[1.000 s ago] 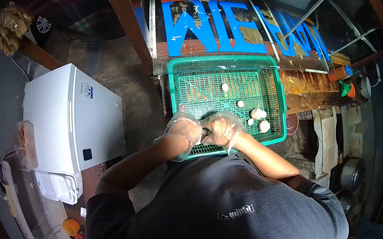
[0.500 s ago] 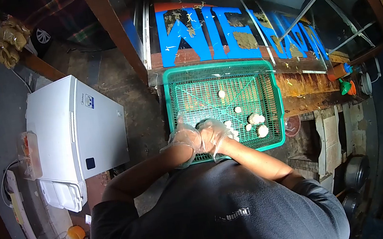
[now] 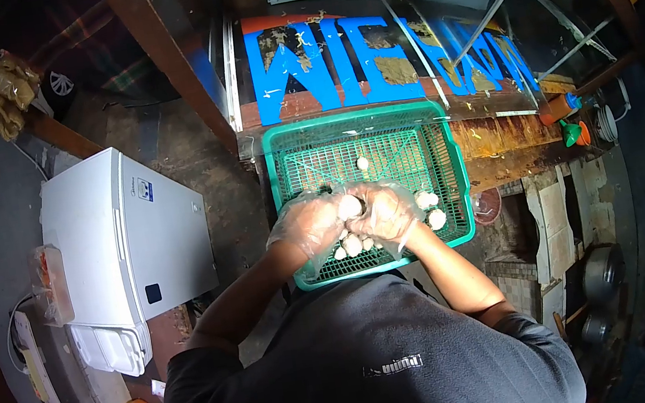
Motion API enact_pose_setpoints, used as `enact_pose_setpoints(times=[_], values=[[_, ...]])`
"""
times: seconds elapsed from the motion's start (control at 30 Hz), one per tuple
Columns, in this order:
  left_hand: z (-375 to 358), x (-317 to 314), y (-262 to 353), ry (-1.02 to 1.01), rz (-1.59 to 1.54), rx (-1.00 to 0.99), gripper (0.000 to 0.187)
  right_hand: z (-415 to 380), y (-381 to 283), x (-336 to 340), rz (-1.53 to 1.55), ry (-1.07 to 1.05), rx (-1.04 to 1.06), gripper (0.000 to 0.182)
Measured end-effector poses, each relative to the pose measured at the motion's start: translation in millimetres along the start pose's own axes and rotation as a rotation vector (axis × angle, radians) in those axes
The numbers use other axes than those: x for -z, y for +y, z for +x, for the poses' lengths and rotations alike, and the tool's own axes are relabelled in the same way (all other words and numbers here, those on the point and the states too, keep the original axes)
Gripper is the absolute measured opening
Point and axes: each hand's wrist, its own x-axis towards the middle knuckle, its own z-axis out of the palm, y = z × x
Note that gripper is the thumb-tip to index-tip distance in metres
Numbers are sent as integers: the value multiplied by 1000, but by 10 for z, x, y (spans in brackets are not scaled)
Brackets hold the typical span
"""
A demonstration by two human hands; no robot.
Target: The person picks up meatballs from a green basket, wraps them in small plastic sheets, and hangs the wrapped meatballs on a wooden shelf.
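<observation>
Both my hands wear clear plastic gloves and meet over the near half of a green plastic basket (image 3: 464, 181). A pale, roundish lump (image 3: 349, 206) shows between them; its kind I cannot make out. My left hand (image 3: 309, 224) has its fingers curled against the lump's left side. Pressed up from the right, my right hand (image 3: 386, 211) is also closed around it, its fingertips partly hidden. Similar pale lumps (image 3: 352, 244) lie under my hands, others (image 3: 436, 218) sit to the right, and one (image 3: 362, 163) rests farther back.
A white chest freezer (image 3: 166, 232) stands at left, with white foam boxes (image 3: 117, 350) at its near end. Behind the basket is a glass case with blue lettering (image 3: 381, 61). At right are a wooden ledge (image 3: 504, 147), a green funnel (image 3: 571, 133) and metal pots (image 3: 603, 271).
My hands have moved apart slightly and farther into the basket, and a pale lump now shows between them. Several lumps below them are now uncovered. The view has shifted slightly.
</observation>
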Motion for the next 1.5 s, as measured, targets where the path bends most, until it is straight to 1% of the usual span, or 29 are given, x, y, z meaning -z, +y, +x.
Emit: enact_pose_setpoints(times=[0.03, 0.07, 0.1, 0.13, 0.17, 0.2, 0.23, 0.27, 0.3, 0.33, 0.37, 0.43, 0.47, 0.53, 0.57, 0.6, 0.67, 0.7, 0.77, 0.87, 0.9, 1.07, 1.1, 1.13, 1.2, 1.27, 1.37, 1.43, 1.5], values=[[-8, 62, -10, 51, -134, -59, 37, -22, 20, 32, 220, -41, -90, 43], [-9, 81, -15, 48, -131, -66, 37, -35, 25, 55, 441, -80, -179, 42], [-6, 93, -15, 81, -235, -97, 41, -51, -50, 142, 509, -117, -258, 41], [1, 112, -11, 112, -341, -127, 46, -74, -137, 245, 508, -109, -260, 41], [22, 147, -10, -6, -544, -114, 50, -101, -221, 348, 608, -110, -388, 42], [33, 108, -15, -8, -540, -121, 50, -121, -253, 403, 709, -110, -515, 44], [30, 32, -23, -15, -865, -169, 48, -145, -211, 402, 711, -90, -442, 45], [35, -24, -32, -25, -1191, -215, 47, -166, -197, 399, 712, -84, -444, 45], [11, 60, 36, -76, -1255, -150, 44, -196, -189, 395, 812, -50, -420, 47], [2, 74, 56, -85, -1255, -152, 44, -234, -183, 385, 912, -14, -397, 49], [-7, 80, 68, -109, -1326, -148, 42, -269, -161, 364, 911, -7, -400, 49], [-7, 42, 72, -118, -1412, -160, 38, -319, -129, 322, 940, 30, -298, 53], [-8, 15, 56, -121, -1408, -161, 38, -351, -135, 311, 941, 35, -297, 53], [-27, -15, 36, -206, -1527, -71, 37, -402, -179, 305, 980, 34, -291, 52], [-43, -44, 47, -216, -1567, -78, 37, -426, -185, 313, 1042, 4, -302, 54], [-59, -71, 59, -218, -1566, -75, 37, -449, -177, 267, 1045, 4, -304, 54], [-83, -143, 64, -84, -1548, -102, 34, -483, -135, 129, 1191, 78, -280, 56], [-83, -194, 44, -84, -1549, -99, 34, -482, -128, 88, 1192, 76, -282, 56], [-81, -288, 0, 14, -1557, -90, 38, -483, -131, 27, 1203, 121, -286, 59], [-118, -209, 58, 63, -1465, -23, 38, -466, -130, 25, 1210, 106, -291, 61], [-125, -191, 53, 60, -1464, -21, 38, -465, -133, 19, 1277, 93, -297, 60], [-158, -180, -11, 32, -1560, -79, 40, -442, -202, 25, 1344, 73, -409, 54], [-163, -215, 0, 85, -1572, -113, 40, -427, -187, -52, 1330, 165, -359, 52], [-172, -231, -5, 86, -1573, -114, 40, -417, -177, -101, 1312, 256, -307, 50], [-192, -245, -12, 106, -1636, -165, 40, -430, -187, -106, 1270, 234, -327, 47], [-225, -249, 7, 136, -1616, -154, 37, -441, -249, -76, 1345, 235, -385, 46], [-250, -278, 9, 191, -1592, -127, 33, -482, -273, -84, 1362, 238, -453, 44], [-247, -329, -23, 216, -1586, -109, 31, -488, -290, -99, 1401, 257, -441, 44], [-225, -370, -38, 296, -1507, -180, 28, -499, -315, -105, 1443, 277, -428, 44]])
